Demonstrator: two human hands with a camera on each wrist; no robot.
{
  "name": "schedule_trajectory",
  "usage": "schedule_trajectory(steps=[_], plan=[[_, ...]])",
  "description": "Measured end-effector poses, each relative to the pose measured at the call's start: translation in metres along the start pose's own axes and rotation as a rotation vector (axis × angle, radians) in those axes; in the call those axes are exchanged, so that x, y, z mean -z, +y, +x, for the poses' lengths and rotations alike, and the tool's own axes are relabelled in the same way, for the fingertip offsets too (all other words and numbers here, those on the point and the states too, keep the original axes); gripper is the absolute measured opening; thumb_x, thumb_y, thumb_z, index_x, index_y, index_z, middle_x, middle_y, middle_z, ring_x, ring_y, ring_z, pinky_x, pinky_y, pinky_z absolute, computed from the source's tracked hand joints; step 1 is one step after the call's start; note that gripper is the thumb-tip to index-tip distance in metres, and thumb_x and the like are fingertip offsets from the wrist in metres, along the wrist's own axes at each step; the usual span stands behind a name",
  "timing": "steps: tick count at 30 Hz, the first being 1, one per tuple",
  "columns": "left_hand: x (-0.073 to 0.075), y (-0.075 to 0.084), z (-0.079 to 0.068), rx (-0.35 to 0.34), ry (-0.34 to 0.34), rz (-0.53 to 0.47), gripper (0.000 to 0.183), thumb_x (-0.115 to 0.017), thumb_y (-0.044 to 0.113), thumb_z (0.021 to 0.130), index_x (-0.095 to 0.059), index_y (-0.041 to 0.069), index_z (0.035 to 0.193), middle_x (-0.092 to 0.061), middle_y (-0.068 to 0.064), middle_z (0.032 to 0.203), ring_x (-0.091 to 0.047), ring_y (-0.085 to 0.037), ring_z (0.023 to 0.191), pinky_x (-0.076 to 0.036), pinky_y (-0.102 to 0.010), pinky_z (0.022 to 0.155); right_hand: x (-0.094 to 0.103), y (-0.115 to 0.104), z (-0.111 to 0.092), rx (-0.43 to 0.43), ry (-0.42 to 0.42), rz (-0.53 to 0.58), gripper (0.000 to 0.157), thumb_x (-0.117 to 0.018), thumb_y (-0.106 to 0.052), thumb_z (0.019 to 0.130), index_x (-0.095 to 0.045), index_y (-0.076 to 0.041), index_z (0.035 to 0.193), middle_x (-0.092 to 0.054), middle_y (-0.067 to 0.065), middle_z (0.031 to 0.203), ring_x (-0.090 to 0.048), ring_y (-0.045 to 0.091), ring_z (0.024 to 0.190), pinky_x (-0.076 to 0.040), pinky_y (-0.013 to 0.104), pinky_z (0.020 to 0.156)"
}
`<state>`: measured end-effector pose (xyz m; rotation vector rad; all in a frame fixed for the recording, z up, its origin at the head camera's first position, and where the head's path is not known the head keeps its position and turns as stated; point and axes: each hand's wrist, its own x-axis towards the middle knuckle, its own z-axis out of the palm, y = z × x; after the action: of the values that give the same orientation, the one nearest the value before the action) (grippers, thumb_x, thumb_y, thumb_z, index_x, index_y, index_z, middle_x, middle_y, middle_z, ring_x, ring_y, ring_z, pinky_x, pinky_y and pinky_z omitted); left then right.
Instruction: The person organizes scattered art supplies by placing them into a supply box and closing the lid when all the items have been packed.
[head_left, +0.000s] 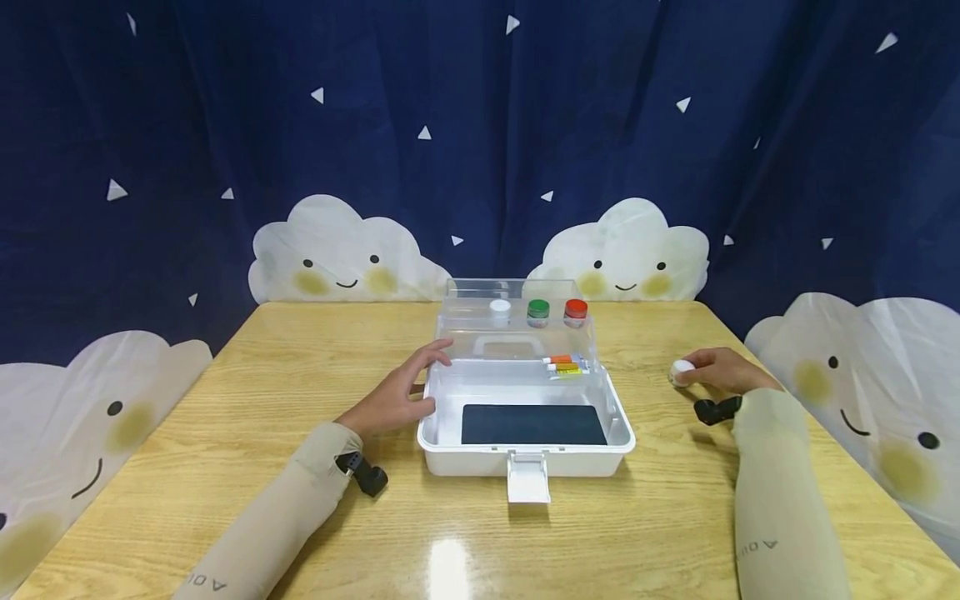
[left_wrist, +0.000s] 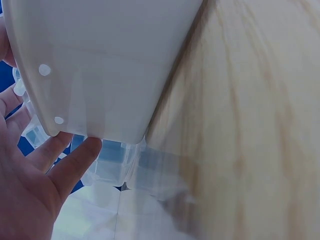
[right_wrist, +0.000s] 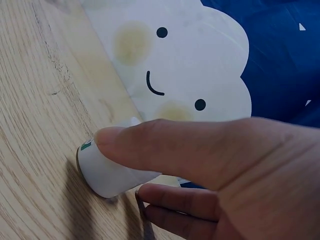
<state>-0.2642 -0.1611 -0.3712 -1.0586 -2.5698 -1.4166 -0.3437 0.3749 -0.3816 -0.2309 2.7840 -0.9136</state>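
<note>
A white plastic storage box (head_left: 525,461) stands in the middle of the table, its clear lid (head_left: 480,289) raised at the back. My left hand (head_left: 397,396) rests at the box's left side, with fairly straight fingers touching its back corner; the left wrist view shows fingertips (left_wrist: 93,145) against the edge. To the right of the box, my right hand (head_left: 723,369) pinches a small white jar (head_left: 681,372) at the tabletop. Green print shows on that jar (right_wrist: 107,172) in the right wrist view, with the thumb lying across it.
Jars with white (head_left: 499,308), green (head_left: 537,308) and red (head_left: 576,308) lids show at the clear upper part. Orange (head_left: 558,360) and yellow (head_left: 567,372) tubes lie below them. A dark flat rectangle (head_left: 532,425) covers part of the box floor. A latch (head_left: 528,482) hangs in front.
</note>
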Motion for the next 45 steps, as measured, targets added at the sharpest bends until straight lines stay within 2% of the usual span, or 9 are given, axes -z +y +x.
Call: schedule_trajectory(steps=[4, 11, 19, 28, 35, 42, 45], plan=[[0.0, 0.0, 0.001, -0.003, 0.0, 0.004, 0.05, -0.054, -0.004, 0.076, -0.04, 0.008, 0.122, -0.016, -0.002, 0.149, -0.026, -0.031, 0.131, -0.041, -0.052, 0.091, -0.001, 0.0, 0.0, 0.003, 0.008, 0.017, 0.054, -0.066, -0.034, 0.079, -0.054, 0.004, 0.115, -0.06, 0.015, 0.106, -0.052, 0.026, 0.096, -0.042, 0.038, 0.082], [-0.001, -0.002, -0.001, -0.007, -0.01, 0.001, 0.05, -0.055, -0.003, 0.076, -0.04, 0.009, 0.122, -0.015, -0.002, 0.149, -0.026, -0.031, 0.131, -0.041, -0.051, 0.092, -0.004, 0.004, 0.0, 0.01, 0.016, 0.014, 0.05, -0.067, -0.03, 0.079, -0.055, 0.006, 0.112, -0.062, 0.014, 0.101, -0.054, 0.02, 0.09, -0.043, 0.033, 0.078], [-0.002, 0.0, -0.001, 0.003, -0.007, 0.012, 0.05, -0.055, -0.001, 0.076, -0.04, 0.009, 0.122, -0.016, -0.002, 0.149, -0.026, -0.032, 0.131, -0.041, -0.051, 0.092, -0.004, 0.004, 0.0, 0.015, 0.026, 0.002, 0.051, -0.067, -0.03, 0.08, -0.054, 0.006, 0.112, -0.062, 0.015, 0.102, -0.054, 0.024, 0.092, -0.044, 0.035, 0.079], [0.0, 0.002, -0.001, -0.001, -0.003, 0.004, 0.05, -0.054, -0.003, 0.076, -0.04, 0.008, 0.122, -0.016, -0.004, 0.149, -0.027, -0.032, 0.13, -0.04, -0.051, 0.092, 0.001, -0.005, -0.002, 0.027, 0.07, -0.041, 0.051, -0.066, -0.036, 0.079, -0.057, 0.0, 0.113, -0.06, 0.014, 0.105, -0.05, 0.026, 0.096, -0.041, 0.035, 0.08], [0.0, 0.001, 0.0, -0.001, -0.005, 0.013, 0.049, -0.054, -0.001, 0.076, -0.04, 0.008, 0.123, -0.015, -0.001, 0.149, -0.027, -0.031, 0.13, -0.041, -0.049, 0.092, 0.005, -0.013, -0.004, -0.004, 0.094, -0.078, 0.053, -0.063, -0.044, 0.08, -0.057, -0.003, 0.112, -0.059, 0.013, 0.105, -0.05, 0.025, 0.093, -0.042, 0.033, 0.076], [0.0, 0.002, 0.0, -0.001, -0.002, 0.013, 0.049, -0.055, -0.001, 0.076, -0.04, 0.008, 0.122, -0.015, -0.003, 0.149, -0.027, -0.032, 0.13, -0.041, -0.05, 0.092, 0.005, -0.019, -0.001, 0.068, 0.132, -0.101, 0.047, -0.063, -0.041, 0.081, -0.06, -0.003, 0.109, -0.061, 0.013, 0.103, -0.051, 0.025, 0.09, -0.042, 0.032, 0.073], [0.0, 0.002, 0.0, 0.003, -0.005, 0.013, 0.049, -0.055, -0.002, 0.076, -0.04, 0.008, 0.122, -0.015, -0.003, 0.149, -0.026, -0.031, 0.13, -0.041, -0.051, 0.092, 0.006, -0.027, -0.002, 0.065, 0.142, -0.097, 0.05, -0.061, -0.043, 0.081, -0.058, -0.003, 0.111, -0.06, 0.014, 0.106, -0.051, 0.026, 0.092, -0.042, 0.034, 0.075]])
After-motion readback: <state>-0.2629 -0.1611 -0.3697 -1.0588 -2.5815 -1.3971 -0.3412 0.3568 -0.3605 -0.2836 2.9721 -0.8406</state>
